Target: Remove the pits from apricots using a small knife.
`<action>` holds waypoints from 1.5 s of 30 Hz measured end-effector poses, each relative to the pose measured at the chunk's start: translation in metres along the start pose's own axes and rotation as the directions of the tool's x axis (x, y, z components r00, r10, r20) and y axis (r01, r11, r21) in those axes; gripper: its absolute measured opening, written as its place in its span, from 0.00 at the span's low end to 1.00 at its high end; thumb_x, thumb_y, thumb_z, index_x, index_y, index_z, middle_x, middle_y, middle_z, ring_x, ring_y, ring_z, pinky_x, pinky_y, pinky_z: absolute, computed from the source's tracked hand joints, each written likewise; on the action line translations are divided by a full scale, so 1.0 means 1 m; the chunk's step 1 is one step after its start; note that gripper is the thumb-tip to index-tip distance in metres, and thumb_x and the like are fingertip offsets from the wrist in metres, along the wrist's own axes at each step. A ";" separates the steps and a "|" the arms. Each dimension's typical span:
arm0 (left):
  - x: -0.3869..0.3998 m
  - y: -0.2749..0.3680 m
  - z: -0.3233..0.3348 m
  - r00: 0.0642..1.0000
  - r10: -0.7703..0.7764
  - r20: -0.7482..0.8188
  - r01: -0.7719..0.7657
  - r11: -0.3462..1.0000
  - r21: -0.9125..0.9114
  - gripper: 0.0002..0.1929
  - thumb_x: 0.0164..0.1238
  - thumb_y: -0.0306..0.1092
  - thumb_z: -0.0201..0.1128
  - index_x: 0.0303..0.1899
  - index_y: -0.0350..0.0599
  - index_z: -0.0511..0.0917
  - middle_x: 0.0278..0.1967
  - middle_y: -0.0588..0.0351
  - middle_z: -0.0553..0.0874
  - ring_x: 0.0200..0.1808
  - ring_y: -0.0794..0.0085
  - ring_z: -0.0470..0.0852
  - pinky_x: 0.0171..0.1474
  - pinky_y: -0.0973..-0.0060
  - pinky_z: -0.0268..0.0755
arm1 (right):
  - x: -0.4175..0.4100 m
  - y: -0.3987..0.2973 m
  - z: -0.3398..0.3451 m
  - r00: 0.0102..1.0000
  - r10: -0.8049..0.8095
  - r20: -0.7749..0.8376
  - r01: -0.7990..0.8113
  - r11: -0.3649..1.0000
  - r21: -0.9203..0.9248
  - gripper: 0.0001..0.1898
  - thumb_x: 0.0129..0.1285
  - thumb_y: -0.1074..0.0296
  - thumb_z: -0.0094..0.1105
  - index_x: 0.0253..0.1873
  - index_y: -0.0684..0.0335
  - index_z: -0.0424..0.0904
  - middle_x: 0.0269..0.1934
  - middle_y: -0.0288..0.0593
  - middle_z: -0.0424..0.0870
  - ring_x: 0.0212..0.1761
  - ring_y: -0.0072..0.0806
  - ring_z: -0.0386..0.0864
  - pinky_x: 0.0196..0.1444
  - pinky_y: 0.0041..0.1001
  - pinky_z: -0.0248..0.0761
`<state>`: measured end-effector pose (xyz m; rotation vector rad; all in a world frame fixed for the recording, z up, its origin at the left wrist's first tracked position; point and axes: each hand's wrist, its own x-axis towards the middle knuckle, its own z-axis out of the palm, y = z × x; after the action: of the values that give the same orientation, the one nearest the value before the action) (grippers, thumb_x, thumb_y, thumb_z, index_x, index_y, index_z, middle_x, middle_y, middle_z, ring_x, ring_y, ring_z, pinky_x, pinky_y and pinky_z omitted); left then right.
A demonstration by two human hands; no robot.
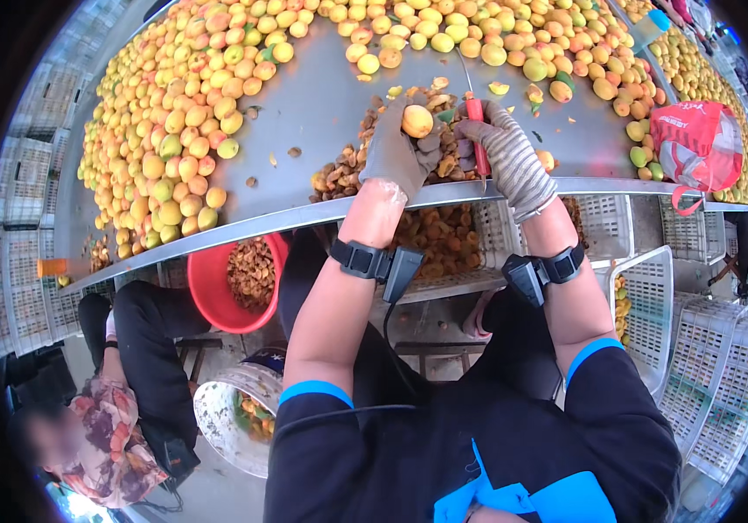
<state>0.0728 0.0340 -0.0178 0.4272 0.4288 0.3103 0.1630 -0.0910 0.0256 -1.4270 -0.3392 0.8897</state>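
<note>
My left hand (395, 151), in a grey work glove, holds a yellow-orange apricot (418, 121) near its fingertips. A striped knit glove covers my right hand (510, 151), whose fingers are closed around the red handle (478, 138) of a slim tool. From the handle's top a thin metal shaft (466, 70) points away from me. Both hands are over the near edge of a metal table (312, 91). Beneath and beside them lies a heap of brown apricot stones (341, 171), partly hidden by the gloves. Small fruit scraps are scattered just beyond.
Whole apricots (171, 144) bank up along the table's left and far sides. A red bag (697, 140) sits at the right. Below the table edge are a crate of halved fruit (439, 238), a red tub (201, 281) and a white bucket (217, 412). Another person (106, 431) sits at left.
</note>
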 end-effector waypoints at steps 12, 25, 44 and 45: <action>0.004 -0.009 0.010 0.976 0.064 -0.210 -0.004 0.962 0.275 0.24 0.68 0.62 0.52 0.47 0.50 0.76 0.33 0.59 0.83 0.24 0.78 0.78 0.24 0.82 0.69 | -0.011 0.012 0.008 0.990 -0.025 0.138 0.039 0.994 -0.099 0.17 0.74 0.51 0.48 0.50 0.61 0.73 0.19 0.34 0.73 0.11 0.20 0.65 0.13 0.20 0.56; -0.001 -0.009 0.020 0.956 0.030 -0.291 0.028 0.981 0.191 0.21 0.68 0.61 0.54 0.35 0.53 0.77 0.18 0.67 0.75 0.13 0.81 0.65 0.16 0.83 0.58 | -0.023 0.012 0.016 0.986 -0.122 0.115 0.137 0.982 -0.133 0.21 0.75 0.47 0.45 0.44 0.61 0.75 0.19 0.29 0.68 0.14 0.15 0.61 0.16 0.18 0.54; 0.038 -0.024 -0.019 0.892 0.436 -0.114 -0.330 0.804 0.495 0.23 0.72 0.54 0.49 0.46 0.41 0.75 0.39 0.49 0.82 0.38 0.65 0.83 0.42 0.66 0.78 | -0.004 0.014 0.041 0.920 -0.391 -0.028 0.154 0.426 -0.891 0.27 0.74 0.49 0.41 0.44 0.74 0.75 0.31 0.66 0.81 0.38 0.57 0.82 0.41 0.48 0.73; 0.033 -0.022 -0.012 0.899 0.383 -0.213 -0.248 0.845 0.474 0.22 0.72 0.54 0.50 0.45 0.41 0.75 0.38 0.50 0.82 0.37 0.66 0.83 0.41 0.66 0.78 | -0.001 0.018 0.039 0.921 -0.387 -0.031 0.150 0.428 -0.891 0.27 0.74 0.49 0.41 0.44 0.74 0.75 0.31 0.66 0.81 0.38 0.57 0.82 0.41 0.48 0.73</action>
<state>0.1000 0.0313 -0.0487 0.9068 0.7349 0.6156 0.1297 -0.0654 0.0152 -2.3331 -0.9258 0.1953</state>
